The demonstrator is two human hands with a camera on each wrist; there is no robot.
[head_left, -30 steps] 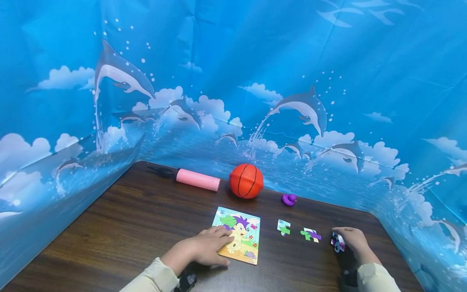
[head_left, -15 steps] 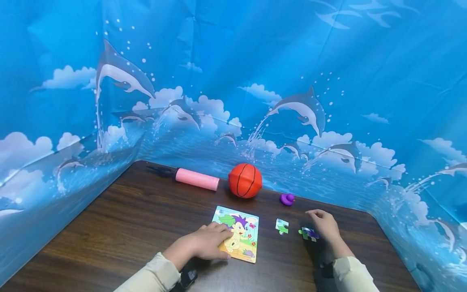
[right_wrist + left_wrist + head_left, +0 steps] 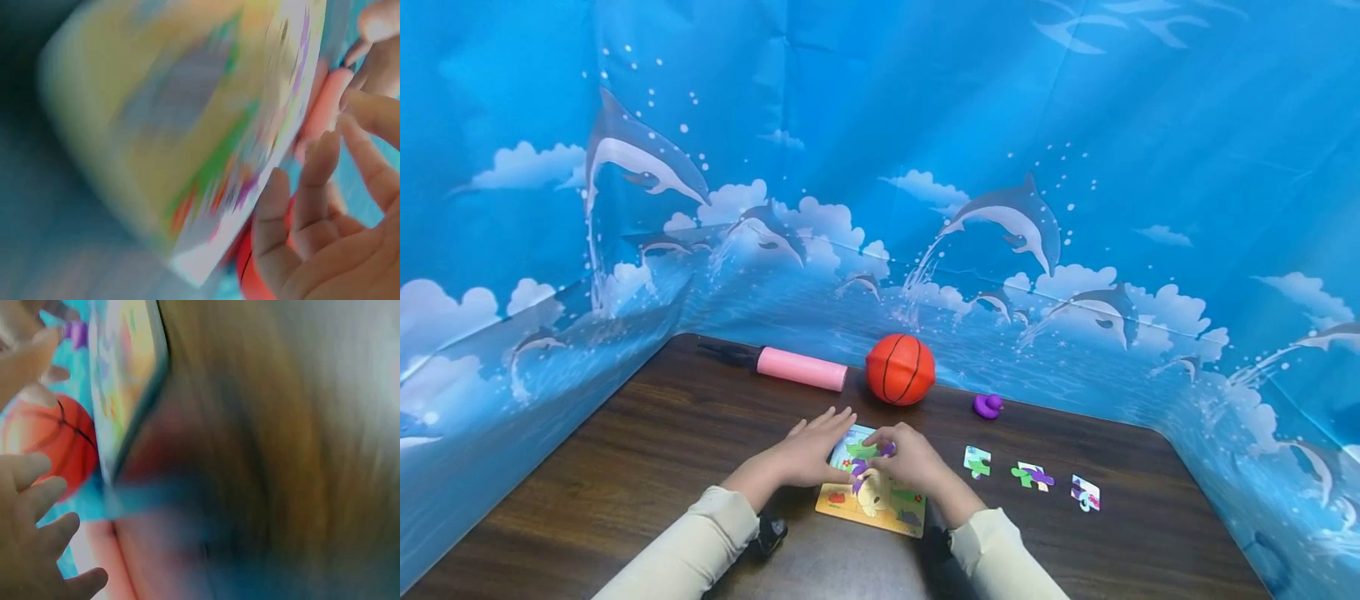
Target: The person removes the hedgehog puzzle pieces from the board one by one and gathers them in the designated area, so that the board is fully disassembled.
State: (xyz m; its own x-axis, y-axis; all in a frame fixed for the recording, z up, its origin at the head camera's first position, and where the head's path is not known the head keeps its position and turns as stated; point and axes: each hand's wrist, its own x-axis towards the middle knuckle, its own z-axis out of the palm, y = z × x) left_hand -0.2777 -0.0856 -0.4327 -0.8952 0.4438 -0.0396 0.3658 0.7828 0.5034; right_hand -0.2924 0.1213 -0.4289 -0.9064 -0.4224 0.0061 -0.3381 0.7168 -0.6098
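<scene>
Left grip (image 3: 808,452) was spread apart at the puzzle (image 3: 891,510); right grip (image 3: 908,457) curved over it, couldn't tell if pinching. Steadying it left-handed seemed wise.

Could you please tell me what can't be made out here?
Head view: part of the puzzle, covered by the left hand and right hand.
Left wrist view: tabletop grain, blurred; one end of the pink tube, cut off by bottom edge.
Right wrist view: much of the red ball, behind the fingers.

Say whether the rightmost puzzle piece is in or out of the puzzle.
Out: the piece lies on the table, apart from the puzzle.
</scene>
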